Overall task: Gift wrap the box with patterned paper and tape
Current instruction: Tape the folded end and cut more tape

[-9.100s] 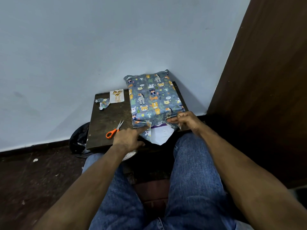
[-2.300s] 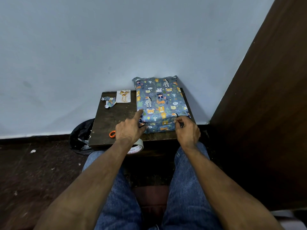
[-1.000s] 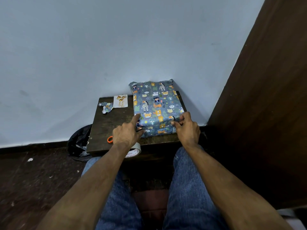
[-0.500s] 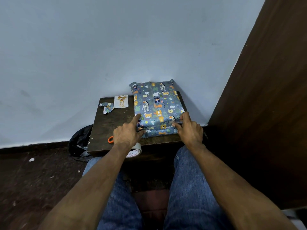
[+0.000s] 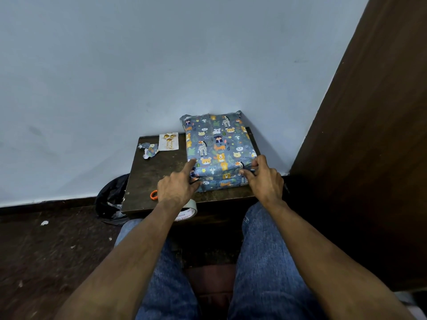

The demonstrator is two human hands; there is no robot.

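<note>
Here, left hand (image 5: 176, 188) and right hand (image 5: 265, 179) pressing box (image 5: 217, 146) near edge

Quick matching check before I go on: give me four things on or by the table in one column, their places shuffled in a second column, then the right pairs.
Things:
1. wrapped box
2. tape roll
3. paper scrap
4. scissors

Places:
A. far left corner of the table, beside the white card
B. under the left hand, only an orange handle showing
C. right side of the table, against the wall
D. at the table's near edge, below the left wrist

Pairs: 1-C, 2-D, 3-A, 4-B
</note>
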